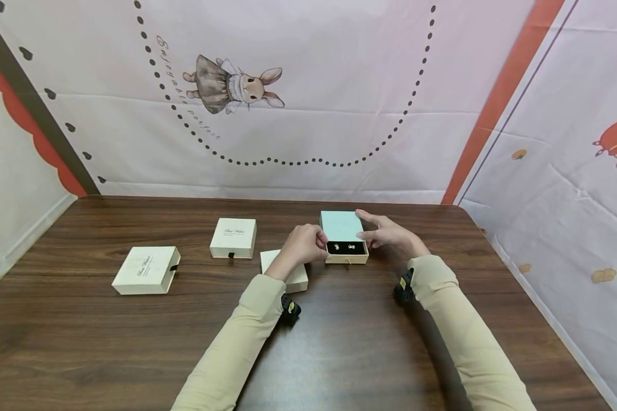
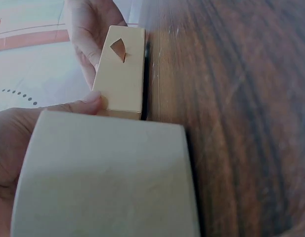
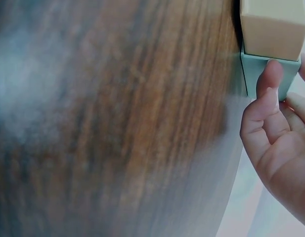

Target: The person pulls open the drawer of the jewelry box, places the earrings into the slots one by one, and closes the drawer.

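A small jewelry box with a pale blue sleeve [image 1: 340, 224] lies towards the back of the table, its cream drawer [image 1: 347, 260] slid partly out to the front. In the drawer's black lining sits a pair of small shiny earrings [image 1: 352, 247]. My left hand [image 1: 301, 246] holds the drawer's left side, thumb at the front corner. Around the sleeve's right side and back corner, my right hand [image 1: 388, 235] keeps its grip, with the thumb against the side in the right wrist view. A notch [image 2: 118, 49] shows in the drawer front.
A cream box [image 1: 297, 281] lies partly under my left wrist, close to the blue one. Two more cream boxes with printed lids stand further left, one at the back [image 1: 233, 237] and one nearer the left edge [image 1: 145, 271]. Printed cloth [image 1: 308, 137] hangs behind the table.
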Action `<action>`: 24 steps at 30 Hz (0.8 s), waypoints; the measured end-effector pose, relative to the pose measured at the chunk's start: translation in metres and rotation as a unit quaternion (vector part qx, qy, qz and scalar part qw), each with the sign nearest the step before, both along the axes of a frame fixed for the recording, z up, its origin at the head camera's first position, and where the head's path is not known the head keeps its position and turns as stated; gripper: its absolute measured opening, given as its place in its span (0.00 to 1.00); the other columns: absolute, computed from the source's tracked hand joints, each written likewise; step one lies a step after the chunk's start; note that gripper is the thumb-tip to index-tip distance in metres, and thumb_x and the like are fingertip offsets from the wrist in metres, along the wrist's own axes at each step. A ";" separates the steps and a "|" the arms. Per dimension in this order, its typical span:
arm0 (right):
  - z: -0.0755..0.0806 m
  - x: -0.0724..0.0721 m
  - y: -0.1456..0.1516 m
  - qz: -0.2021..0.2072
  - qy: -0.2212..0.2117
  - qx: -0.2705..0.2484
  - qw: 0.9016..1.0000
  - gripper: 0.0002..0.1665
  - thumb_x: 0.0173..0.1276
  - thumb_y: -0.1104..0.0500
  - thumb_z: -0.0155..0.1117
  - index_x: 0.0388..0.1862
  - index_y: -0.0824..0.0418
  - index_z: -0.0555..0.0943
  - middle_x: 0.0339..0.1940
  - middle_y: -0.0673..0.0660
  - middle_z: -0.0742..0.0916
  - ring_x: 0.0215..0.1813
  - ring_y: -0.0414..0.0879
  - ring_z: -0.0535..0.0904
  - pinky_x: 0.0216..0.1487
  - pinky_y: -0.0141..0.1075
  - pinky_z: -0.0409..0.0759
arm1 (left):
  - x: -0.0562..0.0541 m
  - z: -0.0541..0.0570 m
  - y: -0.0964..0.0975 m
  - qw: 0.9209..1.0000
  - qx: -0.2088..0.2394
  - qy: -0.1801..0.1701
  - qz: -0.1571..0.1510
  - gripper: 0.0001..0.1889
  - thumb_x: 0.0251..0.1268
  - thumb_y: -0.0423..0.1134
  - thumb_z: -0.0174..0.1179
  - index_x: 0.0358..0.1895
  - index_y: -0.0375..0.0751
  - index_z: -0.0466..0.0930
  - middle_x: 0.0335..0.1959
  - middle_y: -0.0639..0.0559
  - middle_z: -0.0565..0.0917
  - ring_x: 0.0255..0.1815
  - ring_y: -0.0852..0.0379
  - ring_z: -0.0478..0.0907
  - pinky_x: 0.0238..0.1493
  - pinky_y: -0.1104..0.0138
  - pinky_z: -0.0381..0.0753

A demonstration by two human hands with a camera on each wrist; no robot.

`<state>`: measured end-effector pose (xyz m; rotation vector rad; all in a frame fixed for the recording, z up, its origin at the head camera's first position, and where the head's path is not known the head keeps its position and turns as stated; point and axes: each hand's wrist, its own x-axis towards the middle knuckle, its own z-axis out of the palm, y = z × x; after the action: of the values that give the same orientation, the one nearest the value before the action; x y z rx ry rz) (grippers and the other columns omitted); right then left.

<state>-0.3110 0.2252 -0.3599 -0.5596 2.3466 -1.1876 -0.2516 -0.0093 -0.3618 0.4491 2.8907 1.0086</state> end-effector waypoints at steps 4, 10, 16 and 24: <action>-0.001 -0.001 0.001 0.003 -0.002 -0.003 1.000 0.43 0.66 0.58 0.57 0.74 0.56 0.45 0.74 0.55 0.49 0.30 0.46 0.74 0.33 0.37 0.74 | -0.002 0.001 -0.001 1.000 0.005 -0.005 0.000 0.15 0.42 0.40 0.72 0.34 0.43 0.79 0.29 0.56 0.78 0.32 0.60 0.74 0.40 0.67 0.73; 0.000 -0.001 0.000 0.004 -0.007 -0.009 1.000 0.43 0.66 0.58 0.57 0.73 0.56 0.46 0.74 0.55 0.48 0.31 0.47 0.74 0.32 0.37 0.74 | -0.005 0.001 -0.001 1.000 0.003 -0.009 0.006 0.15 0.42 0.40 0.72 0.35 0.43 0.79 0.29 0.56 0.78 0.32 0.60 0.74 0.40 0.66 0.73; 0.000 -0.002 0.001 -0.001 -0.018 -0.010 1.000 0.43 0.66 0.58 0.57 0.74 0.54 0.45 0.75 0.54 0.44 0.30 0.46 0.75 0.33 0.38 0.74 | -0.007 0.000 -0.001 1.000 0.007 -0.010 0.006 0.14 0.43 0.39 0.72 0.35 0.42 0.79 0.29 0.56 0.78 0.32 0.59 0.74 0.40 0.66 0.73; 0.000 -0.002 0.001 0.000 -0.012 -0.004 1.000 0.43 0.66 0.58 0.57 0.74 0.55 0.45 0.74 0.53 0.49 0.32 0.47 0.76 0.34 0.38 0.74 | -0.011 -0.001 -0.001 1.000 0.005 0.003 0.008 0.13 0.43 0.39 0.72 0.34 0.43 0.80 0.28 0.56 0.79 0.33 0.60 0.75 0.41 0.66 0.73</action>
<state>-0.3127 0.2260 -0.3597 -0.5462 2.3222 -1.1979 -0.2629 -0.0098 -0.3628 0.4302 2.9003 1.0273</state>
